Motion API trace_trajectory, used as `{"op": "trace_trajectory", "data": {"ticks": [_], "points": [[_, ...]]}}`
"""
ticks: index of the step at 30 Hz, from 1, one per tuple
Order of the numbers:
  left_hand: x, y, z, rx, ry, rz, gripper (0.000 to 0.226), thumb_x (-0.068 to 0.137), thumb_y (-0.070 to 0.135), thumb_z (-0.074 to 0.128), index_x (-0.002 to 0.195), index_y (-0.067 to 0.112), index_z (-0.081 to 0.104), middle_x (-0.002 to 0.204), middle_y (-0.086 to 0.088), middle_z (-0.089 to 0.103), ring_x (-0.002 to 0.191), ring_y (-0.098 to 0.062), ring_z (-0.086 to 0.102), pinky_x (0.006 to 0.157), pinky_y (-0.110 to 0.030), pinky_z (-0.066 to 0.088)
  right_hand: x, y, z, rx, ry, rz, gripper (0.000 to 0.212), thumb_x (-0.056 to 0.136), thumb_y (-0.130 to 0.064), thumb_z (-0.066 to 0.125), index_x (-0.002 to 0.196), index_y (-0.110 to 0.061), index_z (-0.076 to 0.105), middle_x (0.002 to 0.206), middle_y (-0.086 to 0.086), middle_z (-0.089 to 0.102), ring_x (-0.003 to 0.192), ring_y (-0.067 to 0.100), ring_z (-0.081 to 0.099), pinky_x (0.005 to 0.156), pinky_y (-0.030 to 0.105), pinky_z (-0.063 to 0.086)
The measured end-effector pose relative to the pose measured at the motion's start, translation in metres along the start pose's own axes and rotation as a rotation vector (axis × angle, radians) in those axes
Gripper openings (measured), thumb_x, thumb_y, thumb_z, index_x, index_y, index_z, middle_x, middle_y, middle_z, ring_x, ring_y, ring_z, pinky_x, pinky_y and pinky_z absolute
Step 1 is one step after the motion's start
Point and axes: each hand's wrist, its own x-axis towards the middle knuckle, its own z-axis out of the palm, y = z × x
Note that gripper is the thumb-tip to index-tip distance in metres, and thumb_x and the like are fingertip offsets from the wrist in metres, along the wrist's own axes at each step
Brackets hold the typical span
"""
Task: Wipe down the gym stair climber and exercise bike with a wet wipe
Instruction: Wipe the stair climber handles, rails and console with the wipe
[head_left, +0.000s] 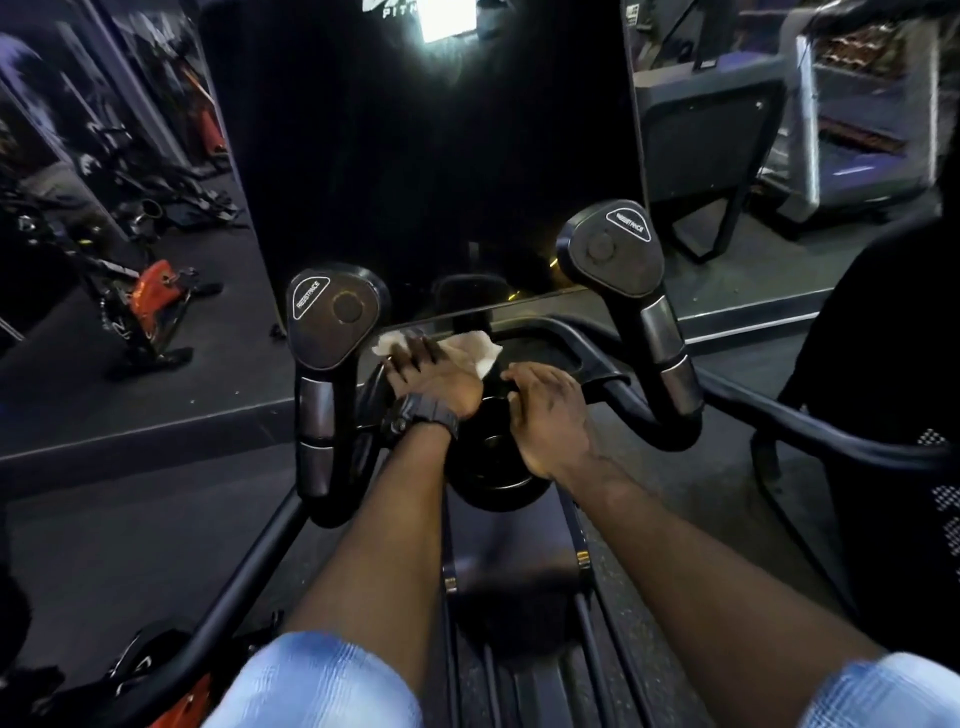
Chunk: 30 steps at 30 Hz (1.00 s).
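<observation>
I stand at a black cardio machine with a tall dark console panel (426, 156) and two upright handles marked RESISTANCE, the left handle (332, 317) and the right handle (615, 249). A white wet wipe (475, 351) lies on the ledge below the panel, between the handles. My left hand (434, 376), with a black watch on the wrist, presses flat on the wipe. My right hand (550, 415) sits just to its right, fingers curled over the black centre housing (488, 457) of the machine. Part of the wipe is hidden under my left hand.
An orange and black exercise bike (150, 296) stands at the left on the dark floor, with more gear behind it. A person in black (893, 389) stands close at the right. A grey machine (857, 130) stands at the back right.
</observation>
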Motion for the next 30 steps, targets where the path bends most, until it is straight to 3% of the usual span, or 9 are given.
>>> {"op": "trace_trajectory", "data": {"ticks": [3, 8, 13, 15, 17, 21, 24, 27, 30], "points": [[-0.027, 0.002, 0.014, -0.049, 0.112, 0.082, 0.066, 0.101, 0.046, 0.028, 0.153, 0.008, 0.014, 0.162, -0.013, 0.008, 0.149, -0.032, 0.006, 0.12, -0.049, 0.002, 0.002, -0.001, -0.002, 0.006, -0.02, 0.019, 0.026, 0.088, -0.013, 0.054, 0.111, -0.015, 0.065, 0.114, 0.002, 0.067, 0.113, 0.023, 0.058, 0.102, 0.035, 0.037], [-0.01, -0.004, 0.015, 0.012, 0.138, -0.195, 0.072, 0.097, 0.048, 0.026, 0.154, 0.005, 0.013, 0.161, -0.018, 0.005, 0.147, -0.043, -0.003, 0.117, -0.057, -0.004, -0.002, -0.003, -0.008, 0.015, -0.035, 0.022, 0.03, 0.092, -0.013, 0.053, 0.121, -0.014, 0.062, 0.122, 0.003, 0.065, 0.121, 0.021, 0.054, 0.109, 0.034, 0.032], [0.016, 0.021, 0.01, 0.035, 0.008, 0.152, 0.074, 0.101, 0.047, 0.019, 0.152, -0.001, -0.004, 0.16, -0.021, -0.008, 0.148, -0.037, -0.008, 0.12, -0.05, -0.004, -0.003, -0.007, -0.006, 0.047, 0.008, 0.057, 0.028, 0.085, -0.012, 0.053, 0.112, -0.011, 0.059, 0.107, 0.006, 0.064, 0.109, 0.027, 0.058, 0.107, 0.039, 0.038], [0.003, 0.019, 0.01, 0.038, 0.029, 0.198, 0.071, 0.101, 0.047, 0.02, 0.153, 0.003, -0.001, 0.161, -0.017, -0.007, 0.149, -0.033, -0.005, 0.12, -0.049, -0.002, -0.004, -0.008, -0.005, 0.003, 0.008, 0.099, 0.039, 0.086, -0.02, 0.049, 0.123, -0.007, 0.052, 0.124, 0.012, 0.059, 0.128, 0.032, 0.047, 0.118, 0.041, 0.023], [-0.014, 0.009, 0.016, -0.006, 0.082, 0.139, 0.067, 0.101, 0.047, 0.024, 0.154, 0.008, 0.009, 0.163, -0.013, 0.002, 0.15, -0.03, 0.004, 0.119, -0.05, 0.0, -0.006, -0.01, -0.01, -0.096, -0.055, 0.175, 0.058, 0.092, -0.034, 0.041, 0.141, -0.003, 0.038, 0.149, 0.018, 0.04, 0.147, 0.033, 0.023, 0.124, 0.042, 0.004], [-0.027, -0.009, 0.015, -0.017, 0.167, -0.099, 0.066, 0.099, 0.046, 0.026, 0.152, 0.007, 0.02, 0.161, -0.011, 0.015, 0.149, -0.029, 0.008, 0.119, -0.051, 0.001, -0.009, -0.013, -0.02, -0.219, -0.163, 0.243, 0.073, 0.099, -0.047, 0.031, 0.155, -0.003, 0.015, 0.164, 0.018, 0.01, 0.153, 0.028, -0.002, 0.123, 0.043, -0.007], [-0.027, -0.005, 0.015, -0.008, 0.166, -0.068, 0.067, 0.099, 0.044, 0.028, 0.152, 0.005, 0.02, 0.161, -0.014, 0.013, 0.149, -0.031, 0.007, 0.12, -0.049, 0.004, -0.007, -0.017, -0.023, -0.256, -0.222, 0.251, 0.073, 0.099, -0.049, 0.029, 0.154, -0.003, 0.02, 0.163, 0.017, 0.014, 0.153, 0.027, 0.001, 0.124, 0.043, -0.003], [-0.033, 0.008, 0.02, -0.01, 0.16, 0.235, 0.065, 0.1, 0.043, 0.022, 0.152, 0.005, 0.02, 0.161, -0.014, 0.016, 0.149, -0.028, 0.012, 0.121, -0.042, 0.011, -0.002, -0.012, -0.028, -0.251, -0.189, 0.243, 0.065, 0.093, -0.046, 0.031, 0.142, -0.006, 0.045, 0.153, 0.014, 0.039, 0.145, 0.025, 0.029, 0.12, 0.038, 0.015], [-0.032, 0.017, 0.018, 0.012, 0.115, 0.482, 0.063, 0.1, 0.042, 0.015, 0.153, 0.008, 0.018, 0.162, -0.01, 0.012, 0.15, -0.023, 0.009, 0.121, -0.039, 0.008, 0.003, 0.0, -0.041, -0.268, -0.099, 0.269, 0.046, 0.091, -0.038, 0.039, 0.124, -0.011, 0.055, 0.128, 0.009, 0.058, 0.119, 0.027, 0.052, 0.098, 0.035, 0.036]]}}
